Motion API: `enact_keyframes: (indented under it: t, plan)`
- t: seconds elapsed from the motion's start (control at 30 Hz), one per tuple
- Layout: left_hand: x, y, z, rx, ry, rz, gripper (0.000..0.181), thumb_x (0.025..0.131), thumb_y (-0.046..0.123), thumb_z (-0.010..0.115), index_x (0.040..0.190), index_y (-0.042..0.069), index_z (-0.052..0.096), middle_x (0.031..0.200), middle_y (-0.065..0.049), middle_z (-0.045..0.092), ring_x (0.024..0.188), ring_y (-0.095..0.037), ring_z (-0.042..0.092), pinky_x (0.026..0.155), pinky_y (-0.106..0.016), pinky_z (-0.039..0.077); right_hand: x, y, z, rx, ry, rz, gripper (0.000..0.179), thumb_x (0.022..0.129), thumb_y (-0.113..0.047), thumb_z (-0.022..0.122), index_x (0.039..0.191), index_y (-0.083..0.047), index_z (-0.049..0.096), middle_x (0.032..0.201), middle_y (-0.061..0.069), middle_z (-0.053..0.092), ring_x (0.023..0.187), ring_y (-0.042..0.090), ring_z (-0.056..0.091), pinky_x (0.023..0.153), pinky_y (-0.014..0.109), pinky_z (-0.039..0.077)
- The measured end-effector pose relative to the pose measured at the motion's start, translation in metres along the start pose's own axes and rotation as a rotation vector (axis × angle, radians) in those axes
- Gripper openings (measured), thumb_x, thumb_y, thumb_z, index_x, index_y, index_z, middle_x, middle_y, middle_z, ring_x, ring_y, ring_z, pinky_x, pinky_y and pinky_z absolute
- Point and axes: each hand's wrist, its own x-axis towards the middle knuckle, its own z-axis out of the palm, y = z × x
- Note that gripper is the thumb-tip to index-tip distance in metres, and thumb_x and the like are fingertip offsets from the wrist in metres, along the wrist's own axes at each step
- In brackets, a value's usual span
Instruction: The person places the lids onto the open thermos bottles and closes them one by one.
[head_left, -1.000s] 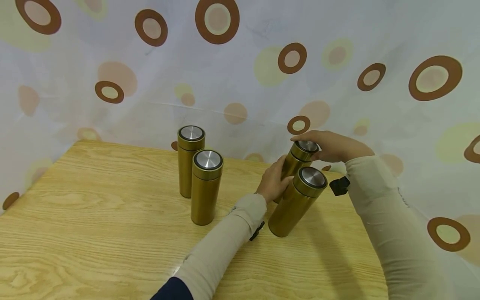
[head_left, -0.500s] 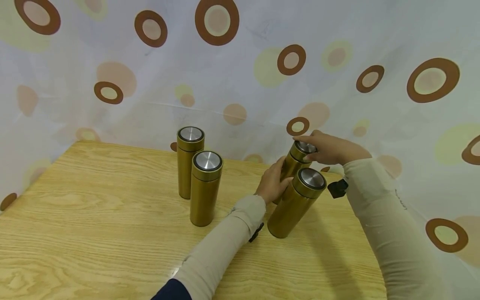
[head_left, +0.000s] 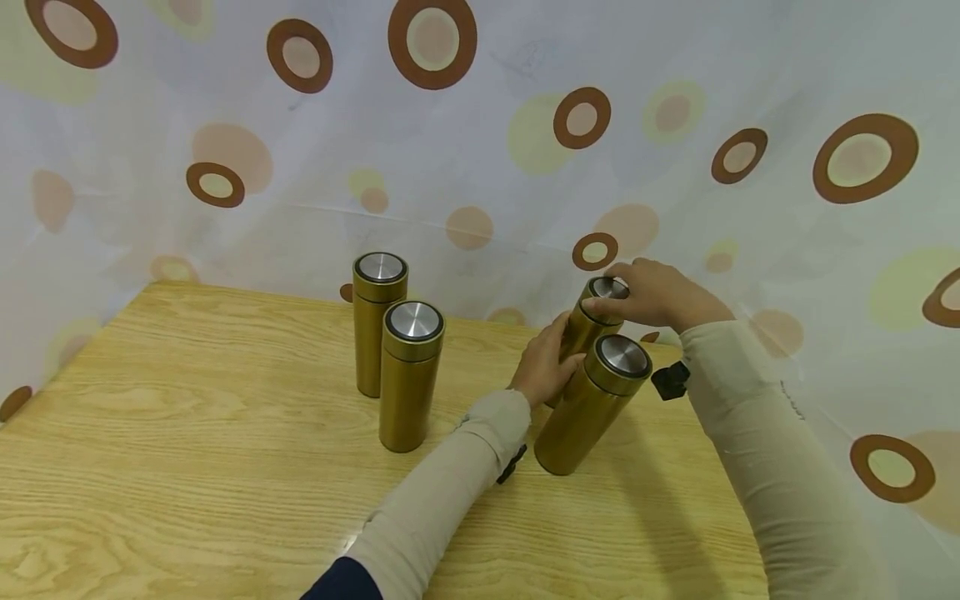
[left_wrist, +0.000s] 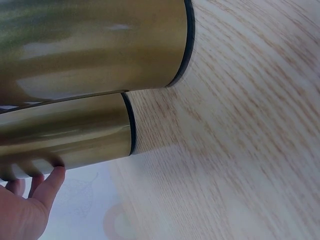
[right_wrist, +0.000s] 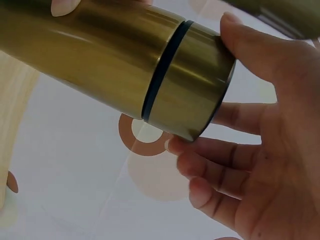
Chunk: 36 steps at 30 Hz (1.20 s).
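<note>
At the right of the table, a gold thermos (head_left: 576, 342) stands behind another gold thermos (head_left: 592, 408). My left hand (head_left: 543, 367) grips the rear thermos around its body; in the left wrist view, the left hand's fingertips (left_wrist: 57, 172) press its side. My right hand (head_left: 652, 292) reaches over the top and holds the lid (right_wrist: 192, 80) between thumb and curled fingers. In the right wrist view, a dark ring shows between lid and body, and a left fingertip (right_wrist: 65, 5) lies on the body. The front thermos partly hides the rear one's lower part.
Two more gold thermoses, a rear one (head_left: 369, 350) and a front one (head_left: 408, 392), stand upright left of the left forearm. All have silver-topped lids. The wooden table (head_left: 187, 433) ends at a wall covering (head_left: 300, 150) with a circle pattern, close behind the thermoses.
My right hand has turned on the lid: its thumb has swung left across the near side and the index finger has drawn back right. The left hand and the other thermoses keep their places.
</note>
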Motion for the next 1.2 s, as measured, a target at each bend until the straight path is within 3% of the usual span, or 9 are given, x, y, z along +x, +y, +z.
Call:
enact_keyframes:
  t: [0.1,0.23,0.4,0.67,0.87,0.97,1.03,1.1,1.2]
  plan:
    - [0.000,0.000,-0.001,0.002,-0.002,-0.004,0.066,0.095,0.022,0.062,0.151,0.013,0.027,0.145,-0.007,0.045,0.130,-0.022,0.047,0.109,-0.032,0.038,0.002,-0.001,0.003,-0.004,0.035,0.034,0.074,0.091,-0.060,0.051,0.126,0.005,0.052,0.118,0.027,0.057,0.103,0.040,0.057,0.085,0.054,0.049]
    - [0.000,0.001,0.000,0.012,-0.005,-0.003,0.066,0.095,0.022,0.062,0.151,0.012,0.027,0.145,-0.008,0.045,0.130,-0.022,0.047,0.109,-0.032,0.038,0.004,-0.001,0.008,-0.012,0.076,0.083,0.073,0.088,-0.066,0.050,0.107,0.004,0.055,0.093,0.019,0.060,0.080,0.032,0.060,0.067,0.043,0.050]
    - [0.000,0.001,0.001,0.010,-0.010,0.001,0.066,0.095,0.023,0.061,0.151,0.012,0.027,0.145,-0.008,0.045,0.130,-0.022,0.047,0.108,-0.032,0.039,0.003,-0.002,0.010,-0.007,0.107,0.115,0.067,0.086,-0.070,0.050,0.083,-0.003,0.051,0.066,0.006,0.041,0.057,0.023,0.049,0.050,0.032,0.039]
    - [0.001,-0.001,0.002,0.000,-0.004,0.004,0.067,0.095,0.022,0.062,0.151,0.012,0.027,0.145,-0.008,0.045,0.130,-0.022,0.047,0.108,-0.032,0.040,0.003,-0.005,0.009,0.010,0.100,0.135,0.072,0.085,-0.072,0.048,0.089,-0.001,0.053,0.072,0.010,0.051,0.058,0.026,0.055,0.050,0.034,0.045]
    - [0.002,-0.001,0.002,0.014,-0.009,0.001,0.067,0.095,0.023,0.061,0.151,0.014,0.026,0.146,-0.006,0.044,0.131,-0.021,0.046,0.109,-0.032,0.038,0.002,-0.005,0.006,0.010,0.082,0.130,0.067,0.087,-0.069,0.049,0.082,-0.003,0.051,0.066,0.006,0.043,0.058,0.023,0.050,0.051,0.032,0.040]
    - [0.001,0.000,0.002,0.013,-0.011,0.010,0.066,0.095,0.022,0.061,0.151,0.013,0.027,0.146,-0.007,0.044,0.131,-0.021,0.045,0.109,-0.031,0.038,-0.001,-0.003,-0.002,0.016,0.006,0.083,0.070,0.089,-0.065,0.051,0.101,0.004,0.057,0.084,0.017,0.059,0.075,0.031,0.059,0.063,0.041,0.049]
    - [0.001,0.000,0.001,0.014,-0.012,0.012,0.066,0.095,0.022,0.061,0.151,0.014,0.027,0.146,-0.006,0.044,0.131,-0.021,0.045,0.109,-0.031,0.038,-0.004,0.000,-0.007,0.032,-0.062,0.021,0.069,0.092,-0.055,0.056,0.126,0.005,0.052,0.112,0.025,0.060,0.099,0.039,0.059,0.080,0.051,0.050]
    - [0.000,0.000,0.001,0.019,-0.007,0.011,0.066,0.095,0.023,0.061,0.151,0.013,0.027,0.146,-0.006,0.044,0.131,-0.021,0.045,0.109,-0.031,0.038,-0.007,0.003,-0.011,0.055,-0.111,-0.067,0.068,0.094,-0.038,0.062,0.144,0.000,0.037,0.138,0.029,0.045,0.122,0.046,0.046,0.095,0.061,0.042]
    - [-0.001,0.000,0.000,0.025,-0.001,0.007,0.066,0.095,0.023,0.061,0.151,0.012,0.027,0.146,-0.007,0.044,0.131,-0.021,0.046,0.108,-0.032,0.039,-0.009,0.007,-0.012,0.106,-0.137,-0.179,0.073,0.089,-0.009,0.067,0.151,-0.008,0.028,0.152,0.027,0.024,0.135,0.050,0.027,0.102,0.066,0.031]
